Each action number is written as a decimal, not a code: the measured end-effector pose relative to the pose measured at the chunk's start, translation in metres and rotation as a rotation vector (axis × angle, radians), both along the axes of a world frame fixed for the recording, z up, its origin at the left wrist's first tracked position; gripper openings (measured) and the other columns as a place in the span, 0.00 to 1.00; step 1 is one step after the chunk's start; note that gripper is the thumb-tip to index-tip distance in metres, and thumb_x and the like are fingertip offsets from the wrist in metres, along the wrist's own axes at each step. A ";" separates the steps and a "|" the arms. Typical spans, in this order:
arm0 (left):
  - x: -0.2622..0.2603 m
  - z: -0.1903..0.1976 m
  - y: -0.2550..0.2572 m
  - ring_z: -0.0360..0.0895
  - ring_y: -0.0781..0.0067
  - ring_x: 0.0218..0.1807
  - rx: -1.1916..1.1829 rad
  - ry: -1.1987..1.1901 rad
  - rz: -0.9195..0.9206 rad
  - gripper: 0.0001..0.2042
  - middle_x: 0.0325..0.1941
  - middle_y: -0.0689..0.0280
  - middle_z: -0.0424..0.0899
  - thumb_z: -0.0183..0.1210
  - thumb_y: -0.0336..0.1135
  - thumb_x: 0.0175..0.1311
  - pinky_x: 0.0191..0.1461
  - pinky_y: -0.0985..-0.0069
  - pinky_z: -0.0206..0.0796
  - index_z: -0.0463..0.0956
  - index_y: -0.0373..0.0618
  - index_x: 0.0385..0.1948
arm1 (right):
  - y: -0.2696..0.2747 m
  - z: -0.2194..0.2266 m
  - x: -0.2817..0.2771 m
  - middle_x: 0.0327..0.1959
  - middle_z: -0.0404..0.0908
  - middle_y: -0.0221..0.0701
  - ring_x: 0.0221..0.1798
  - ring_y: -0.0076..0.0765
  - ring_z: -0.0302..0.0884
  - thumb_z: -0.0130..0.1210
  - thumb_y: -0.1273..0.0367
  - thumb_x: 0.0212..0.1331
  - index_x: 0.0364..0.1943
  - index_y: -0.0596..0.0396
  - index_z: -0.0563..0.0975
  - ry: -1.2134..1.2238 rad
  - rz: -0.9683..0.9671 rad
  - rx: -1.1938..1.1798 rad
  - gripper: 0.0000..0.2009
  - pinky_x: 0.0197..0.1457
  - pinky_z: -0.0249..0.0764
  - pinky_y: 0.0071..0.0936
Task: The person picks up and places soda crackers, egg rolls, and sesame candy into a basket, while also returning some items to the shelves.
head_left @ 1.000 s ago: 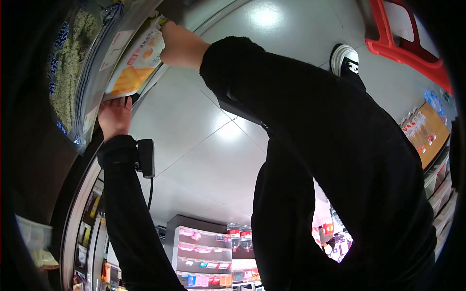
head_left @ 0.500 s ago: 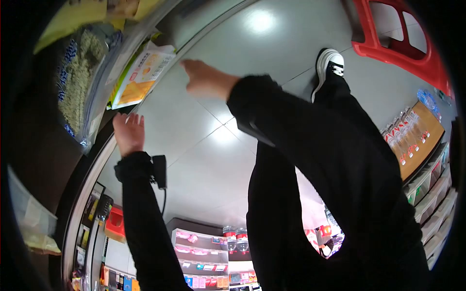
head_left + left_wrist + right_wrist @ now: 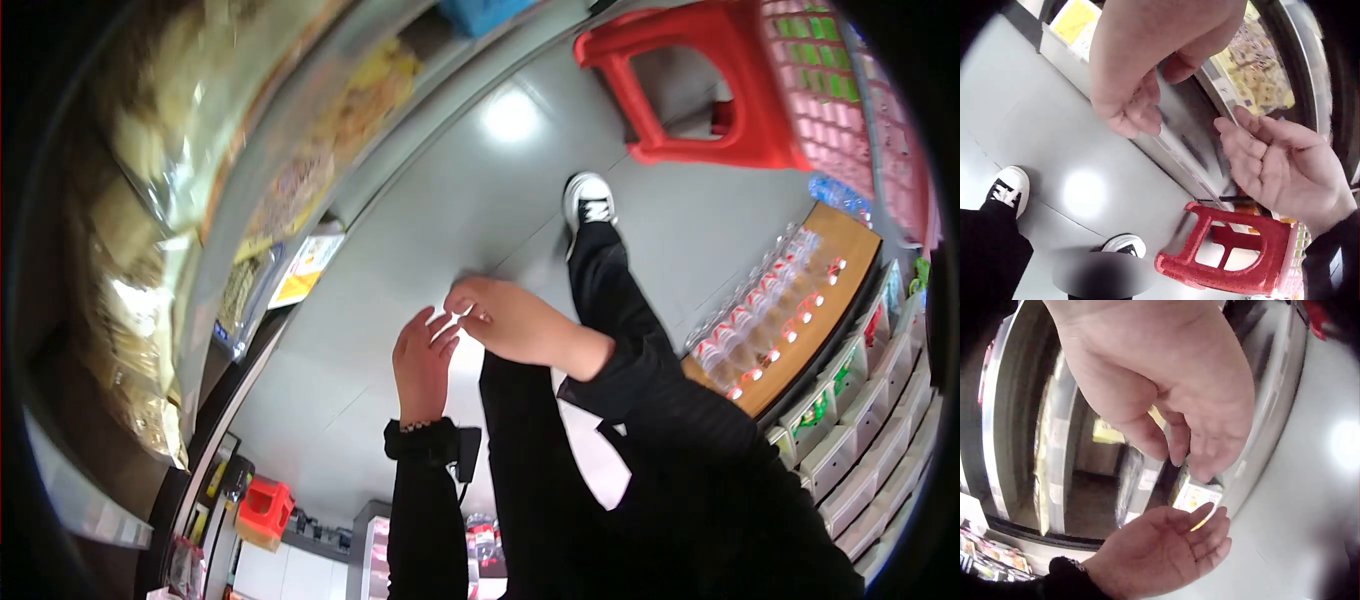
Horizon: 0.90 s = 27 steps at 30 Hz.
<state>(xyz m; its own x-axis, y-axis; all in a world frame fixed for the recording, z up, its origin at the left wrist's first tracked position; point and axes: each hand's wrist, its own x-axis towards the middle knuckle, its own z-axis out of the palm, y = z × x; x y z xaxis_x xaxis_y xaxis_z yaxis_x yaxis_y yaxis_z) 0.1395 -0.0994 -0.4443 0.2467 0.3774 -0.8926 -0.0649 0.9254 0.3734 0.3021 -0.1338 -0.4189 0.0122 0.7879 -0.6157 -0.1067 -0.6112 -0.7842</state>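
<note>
Over the floor in front of the body, my left hand (image 3: pixel 420 370) and right hand (image 3: pixel 520 325) come close to each other, their fingertips almost meeting in the head view. Both are bare and hold nothing, with loosely bent fingers. In the right wrist view the left palm (image 3: pixel 1154 553) faces up, below the right hand (image 3: pixel 1166 375). A white package with a yellow picture (image 3: pixel 305 268) stands at the end of the lowest shelf, left of the hands. Near it is a clear bag with blue print (image 3: pixel 240 300).
Shelves of bagged dry goods (image 3: pixel 150 300) line the left side. A red plastic stool (image 3: pixel 700 85) stands on the tiled floor ahead, beside a pink basket (image 3: pixel 825 100). To the right, a wooden-topped counter (image 3: pixel 840 255) carries several clear bottles (image 3: pixel 745 335), with white bins below.
The right hand has let go of the package, leaving it on the shelf. Both hands have drawn back from the shelf and come together, while the head view has turned to the right.
</note>
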 end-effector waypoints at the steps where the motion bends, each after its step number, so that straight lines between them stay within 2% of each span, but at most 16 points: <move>1: 0.013 0.009 -0.002 0.69 0.68 0.42 0.023 0.005 -0.055 0.16 0.42 0.57 0.69 0.42 0.34 0.59 0.46 0.76 0.62 0.60 0.35 0.47 | -0.002 0.015 0.016 0.30 0.72 0.38 0.34 0.36 0.73 0.44 0.76 0.49 0.35 0.61 0.70 -0.044 0.006 0.048 0.09 0.37 0.68 0.25; 6: 0.084 0.051 0.011 0.70 0.72 0.38 0.137 0.058 -0.229 0.14 0.37 0.59 0.72 0.42 0.33 0.58 0.43 0.78 0.62 0.64 0.36 0.43 | -0.013 0.103 0.103 0.32 0.72 0.38 0.36 0.35 0.72 0.46 0.77 0.47 0.38 0.62 0.69 -0.243 -0.033 0.174 0.11 0.40 0.67 0.24; 8: 0.118 0.071 0.019 0.72 0.74 0.37 0.187 0.047 -0.273 0.13 0.37 0.59 0.73 0.46 0.33 0.56 0.42 0.81 0.62 0.66 0.36 0.41 | -0.020 0.136 0.135 0.33 0.72 0.38 0.38 0.37 0.71 0.46 0.77 0.47 0.38 0.61 0.69 -0.313 -0.034 0.231 0.11 0.41 0.66 0.26; 11: 0.177 0.109 0.026 0.71 0.75 0.37 0.284 0.033 -0.352 0.13 0.36 0.61 0.74 0.45 0.33 0.55 0.43 0.81 0.61 0.66 0.37 0.41 | -0.031 0.189 0.183 0.34 0.71 0.38 0.39 0.43 0.68 0.46 0.76 0.47 0.37 0.60 0.69 -0.367 -0.028 0.317 0.11 0.42 0.65 0.31; 14: 0.237 0.155 0.031 0.70 0.76 0.38 0.374 -0.082 -0.467 0.12 0.37 0.62 0.73 0.44 0.30 0.56 0.44 0.80 0.61 0.66 0.37 0.42 | -0.039 0.242 0.240 0.33 0.70 0.39 0.40 0.44 0.68 0.47 0.75 0.47 0.37 0.60 0.69 -0.445 -0.002 0.336 0.11 0.42 0.65 0.33; 16: 0.280 0.198 0.027 0.70 0.72 0.39 0.587 -0.143 -0.649 0.12 0.38 0.60 0.73 0.41 0.27 0.57 0.46 0.76 0.62 0.65 0.36 0.42 | -0.051 0.270 0.278 0.34 0.72 0.39 0.39 0.45 0.69 0.46 0.76 0.48 0.37 0.59 0.69 -0.509 -0.087 0.309 0.10 0.40 0.67 0.32; 18: 0.314 0.228 0.024 0.70 0.72 0.41 0.628 -0.233 -0.656 0.13 0.38 0.60 0.73 0.41 0.25 0.57 0.48 0.76 0.60 0.64 0.36 0.43 | -0.061 0.293 0.319 0.33 0.73 0.38 0.37 0.41 0.71 0.46 0.76 0.48 0.38 0.58 0.69 -0.687 -0.178 0.332 0.11 0.38 0.68 0.30; 20: 0.349 0.260 0.023 0.69 0.72 0.42 0.663 -0.380 -0.726 0.13 0.40 0.60 0.72 0.41 0.24 0.57 0.49 0.76 0.59 0.64 0.36 0.44 | -0.063 0.312 0.368 0.31 0.74 0.37 0.35 0.36 0.73 0.47 0.76 0.48 0.39 0.58 0.69 -0.750 -0.180 0.205 0.12 0.36 0.68 0.26; 22: 0.381 0.283 0.021 0.69 0.73 0.42 0.703 -0.427 -0.752 0.13 0.40 0.60 0.72 0.42 0.24 0.56 0.49 0.77 0.59 0.63 0.36 0.44 | -0.070 0.298 0.418 0.31 0.74 0.35 0.33 0.32 0.73 0.48 0.74 0.47 0.38 0.59 0.69 -0.864 -0.257 0.092 0.12 0.35 0.68 0.24; 24: 0.408 0.293 0.016 0.69 0.73 0.43 0.739 -0.463 -0.776 0.13 0.41 0.61 0.72 0.43 0.23 0.56 0.49 0.78 0.58 0.63 0.36 0.44 | -0.071 0.273 0.473 0.31 0.74 0.36 0.33 0.33 0.73 0.48 0.73 0.48 0.40 0.60 0.69 -0.923 -0.249 0.089 0.13 0.36 0.68 0.25; 26: 0.433 0.297 0.012 0.68 0.74 0.44 0.744 -0.559 -0.803 0.13 0.41 0.61 0.71 0.44 0.23 0.56 0.49 0.79 0.58 0.63 0.35 0.45 | -0.081 0.225 0.530 0.32 0.75 0.38 0.34 0.36 0.73 0.49 0.73 0.48 0.42 0.59 0.69 -1.068 -0.216 0.130 0.14 0.38 0.68 0.27; 27: 0.443 0.292 0.010 0.68 0.75 0.45 0.805 -0.574 -0.811 0.14 0.41 0.61 0.71 0.44 0.23 0.56 0.49 0.81 0.58 0.62 0.36 0.45 | -0.087 0.200 0.554 0.34 0.75 0.39 0.36 0.38 0.73 0.49 0.72 0.47 0.43 0.57 0.68 -1.054 -0.274 0.053 0.15 0.41 0.68 0.26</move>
